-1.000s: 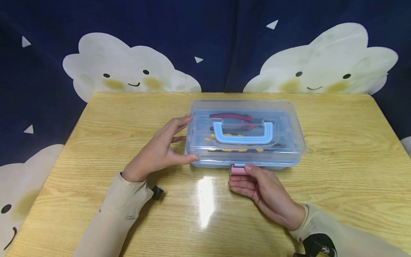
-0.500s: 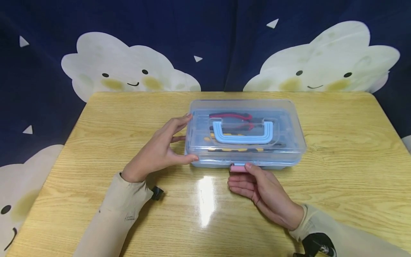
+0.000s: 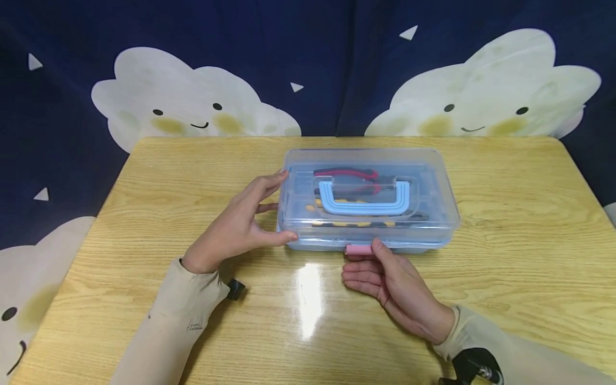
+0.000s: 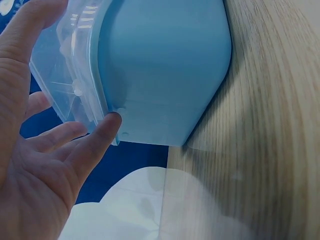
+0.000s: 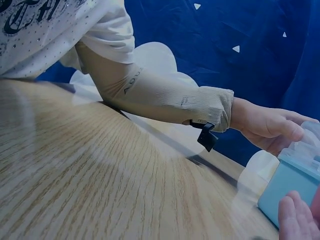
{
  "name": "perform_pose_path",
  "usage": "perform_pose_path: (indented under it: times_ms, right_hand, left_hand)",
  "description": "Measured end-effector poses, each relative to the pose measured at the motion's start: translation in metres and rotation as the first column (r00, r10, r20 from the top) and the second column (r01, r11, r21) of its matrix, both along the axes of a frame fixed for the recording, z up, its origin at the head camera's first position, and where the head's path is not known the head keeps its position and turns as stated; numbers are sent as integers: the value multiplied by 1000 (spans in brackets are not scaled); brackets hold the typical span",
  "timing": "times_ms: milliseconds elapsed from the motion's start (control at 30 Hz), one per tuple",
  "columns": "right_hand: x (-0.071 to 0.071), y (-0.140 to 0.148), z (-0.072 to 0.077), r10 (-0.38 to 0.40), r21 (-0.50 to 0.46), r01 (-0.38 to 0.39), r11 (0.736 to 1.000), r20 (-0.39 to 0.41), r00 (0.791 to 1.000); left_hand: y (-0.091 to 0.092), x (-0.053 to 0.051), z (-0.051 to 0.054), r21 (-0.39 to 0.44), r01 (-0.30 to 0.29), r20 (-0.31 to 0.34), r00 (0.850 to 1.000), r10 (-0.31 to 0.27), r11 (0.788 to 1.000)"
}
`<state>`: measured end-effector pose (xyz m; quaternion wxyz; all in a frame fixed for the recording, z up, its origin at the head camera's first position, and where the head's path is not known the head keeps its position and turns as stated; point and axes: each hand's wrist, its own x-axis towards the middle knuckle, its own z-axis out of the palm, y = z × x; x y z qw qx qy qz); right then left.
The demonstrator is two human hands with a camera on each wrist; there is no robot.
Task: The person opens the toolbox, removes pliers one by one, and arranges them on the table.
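Note:
A clear-lidded toolbox (image 3: 298, 231) with a light blue base sits on the table. Its blue handle (image 3: 366, 208) lies folded on the lid. Through the lid I see red-and-black pliers (image 3: 346, 174) and black-and-yellow tools (image 3: 353, 224). My left hand (image 3: 236, 224) holds the box's left end, thumb at the front corner, fingers spread along the side; the left wrist view shows a fingertip at the lid's rim. At the front, my right hand (image 3: 404, 297) has its thumb on the right end of the pink latch (image 3: 358, 249), its other fingers curled below.
The wooden table (image 3: 144, 214) ends at a far edge just behind the box. A dark blue curtain (image 3: 332, 64) with cloud prints hangs behind it. A black strap (image 3: 476, 366) circles the right sleeve.
The pink latch has swung up and in against the box front, and my right thumb has moved up slightly with it. My left hand keeps its place on the box.

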<state>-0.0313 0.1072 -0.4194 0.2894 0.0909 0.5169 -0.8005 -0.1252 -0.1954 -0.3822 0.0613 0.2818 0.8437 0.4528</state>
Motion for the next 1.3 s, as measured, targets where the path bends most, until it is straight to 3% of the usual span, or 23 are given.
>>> perform_pose_path:
  times_ms: [200, 567, 733, 867, 1033, 1167, 1300]
  right_hand:
    - [1, 0, 0, 14, -19, -14, 1000, 28, 1000]
    - [4, -1, 0, 126, -26, -126, 992, 7, 992]
    - [7, 0, 0, 214, -25, -214, 976, -5, 977]
    - [11, -1, 0, 322, -35, -326, 945, -76, 944]
    - [14, -1, 6, 404, 0, -419, 908, -269, 874]
    - [11, 5, 20, 402, 79, -405, 911, -393, 827]
    - [8, 14, 37, 359, 171, -317, 933, -507, 783]
  left_hand:
    - [0, 0, 0, -1, -2, -1, 1000, 2, 1000]
    - [0, 0, 1, -2, -2, -1, 1000, 2, 1000]
    - [0, 1, 1, -12, -8, 8, 1000, 8, 1000]
    - [0, 1, 2, -13, -7, 10, 1000, 7, 1000]
    - [0, 2, 2, -4, -9, 21, 1000, 9, 1000]
    - [1, 2, 2, 0, -11, 35, 999, 11, 1000]
    - [2, 2, 3, 5, -7, 33, 999, 7, 1000]
